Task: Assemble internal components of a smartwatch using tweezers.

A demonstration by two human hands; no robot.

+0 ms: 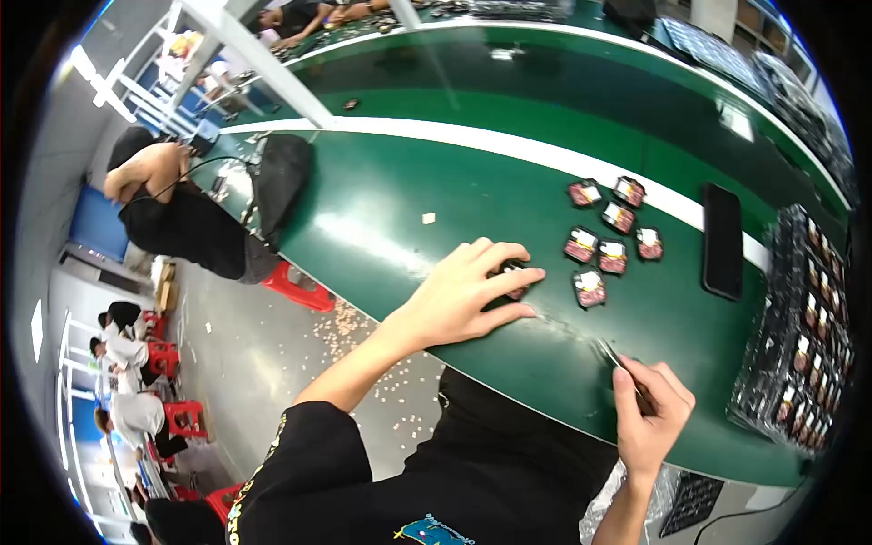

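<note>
My left hand (468,292) rests on the green table, its fingers curled around a small black case (517,292) with a printed label. My index finger crosses over the case and hides part of it. In my right hand (656,409) is a pair of metal tweezers (607,349), pinched between thumb and fingers and pointing up and left, tips just above the tabletop. Beyond the hands lie several similar black cases with dark red and white labels (612,256), loosely grouped. The tweezers and the held case are apart.
A black phone (722,241) lies right of the loose cases. Stacked clear trays (799,336) full of similar cases stand at the far right. A dark bag (283,177) sits on the table at left, near another person (182,218). Red stools (300,289) stand on the floor.
</note>
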